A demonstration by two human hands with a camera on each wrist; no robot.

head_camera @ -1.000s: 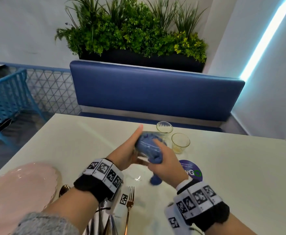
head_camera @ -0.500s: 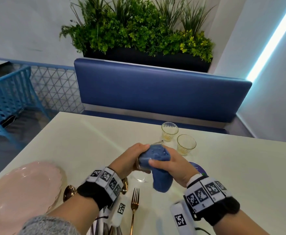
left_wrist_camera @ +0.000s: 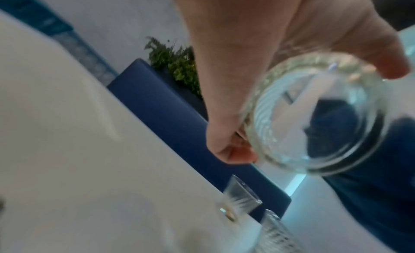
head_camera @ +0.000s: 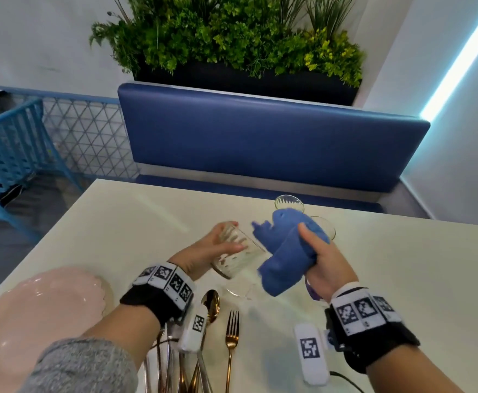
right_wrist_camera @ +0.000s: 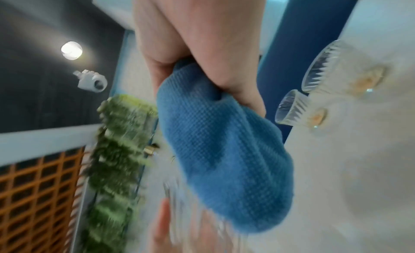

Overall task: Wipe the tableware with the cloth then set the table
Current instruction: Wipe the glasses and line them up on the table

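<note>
Glass [head_camera: 236, 252]: clear, ribbed tumbler, tilted; left hand [head_camera: 203, 251] grips it
Cloth [head_camera: 286, 251]: blue, waffle-textured, bunched; right hand [head_camera: 327, 260] clutches it above the worktop [head_camera: 402, 279]

Black wristbands [head_camera: 158, 300] bearing white square-code tags wrap both wrists; a grey sleeve [head_camera: 82, 364] covers the left forearm.

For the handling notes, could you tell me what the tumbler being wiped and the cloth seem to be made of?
The tumbler looks like clear ribbed glass: the left hand shows through it. The cloth seems a soft blue waffle-weave textile, perhaps microfibre, bunched in the right hand.
</note>
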